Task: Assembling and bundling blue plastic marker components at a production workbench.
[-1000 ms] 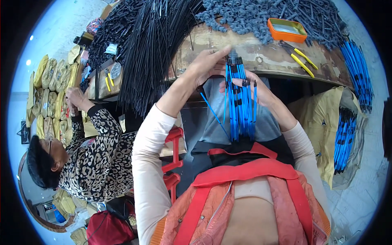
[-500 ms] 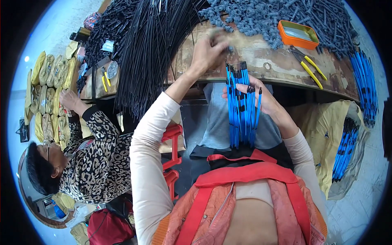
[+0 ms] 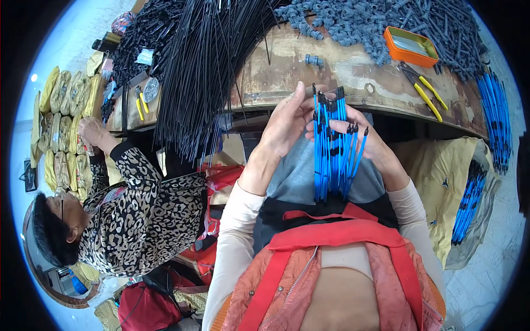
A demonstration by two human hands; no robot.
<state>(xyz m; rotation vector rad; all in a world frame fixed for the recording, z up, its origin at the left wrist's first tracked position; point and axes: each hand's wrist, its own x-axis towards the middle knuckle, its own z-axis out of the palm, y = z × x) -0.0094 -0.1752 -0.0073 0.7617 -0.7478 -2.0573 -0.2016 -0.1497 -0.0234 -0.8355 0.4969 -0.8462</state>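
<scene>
A bundle of thin blue rods with black tips (image 3: 327,157) stands on end above my lap. My right hand (image 3: 369,140) is closed round its right side, thumb across the front, with several rods fanned out to the right. My left hand (image 3: 284,128) is at the bundle's upper left edge, palm turned toward it and thumb raised; its fingers reach the rods and are partly hidden by them. Beyond the hands, a small piece of grey ribbed fittings (image 3: 313,59) lies by itself on the worn wooden table (image 3: 345,77).
Black rods (image 3: 201,83) hang over the table edge at left. Grey fittings (image 3: 353,27) heap at the back, near an orange tin (image 3: 411,47) and yellow-handled pliers (image 3: 425,91). A sack (image 3: 441,182) holding blue rods is at right. A co-worker (image 3: 132,215) sits at left.
My left hand has come back from over the table to the bundle. The grey fittings now show uncovered on the wood. The rods at the bundle's right side are more fanned out.
</scene>
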